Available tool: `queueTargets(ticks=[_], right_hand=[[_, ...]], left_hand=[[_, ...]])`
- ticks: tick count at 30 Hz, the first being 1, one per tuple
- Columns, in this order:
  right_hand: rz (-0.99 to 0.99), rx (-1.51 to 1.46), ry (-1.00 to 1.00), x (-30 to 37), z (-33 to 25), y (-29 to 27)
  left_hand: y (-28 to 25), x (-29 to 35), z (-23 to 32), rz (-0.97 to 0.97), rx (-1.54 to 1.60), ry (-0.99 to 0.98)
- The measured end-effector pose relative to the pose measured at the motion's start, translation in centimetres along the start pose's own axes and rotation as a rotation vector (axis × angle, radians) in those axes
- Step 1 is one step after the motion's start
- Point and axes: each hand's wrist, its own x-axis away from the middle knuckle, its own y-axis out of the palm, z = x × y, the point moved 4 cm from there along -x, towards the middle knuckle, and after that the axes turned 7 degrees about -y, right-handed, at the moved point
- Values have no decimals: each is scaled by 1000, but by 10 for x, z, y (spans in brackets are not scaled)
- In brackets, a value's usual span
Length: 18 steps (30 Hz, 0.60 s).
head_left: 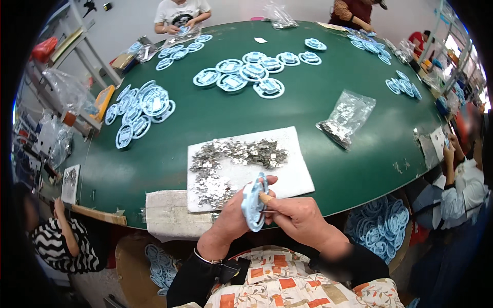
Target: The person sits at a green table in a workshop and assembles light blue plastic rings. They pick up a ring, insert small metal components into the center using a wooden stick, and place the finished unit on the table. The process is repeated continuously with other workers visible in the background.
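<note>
A light-blue ring-shaped plastic part [252, 208] is held nearly upright, edge toward me, over the near edge of a white foam board. My left hand [229, 222] is wrapped round its left side. My right hand [300, 218] is closed in a pinch against the part's right face, with the thumb near its middle. Whatever lies between those fingertips is too small and hidden to name. Just beyond both hands, many small shiny metal pieces [211, 191] are spread over the white foam board [290, 177].
Blue parts [154, 101] lie in piles on the green table [179, 118]. A clear bag [354, 110] with metal pieces sits right of the board. Boxes of blue parts [380, 226] stand below the table edge. Several people [182, 14] sit around the table.
</note>
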Motion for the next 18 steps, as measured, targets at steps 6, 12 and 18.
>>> queueTargets(ticks=[6,12,18], right_hand=[[172,-430,181,32,15,-18],[169,-622,303,26,5,-26],[47,-456,473,13,6,-37]], left_hand=[[9,-7,-8,108,-142,-10],[2,2,-21,146,-349,120],[4,28,19,184,-506,111]])
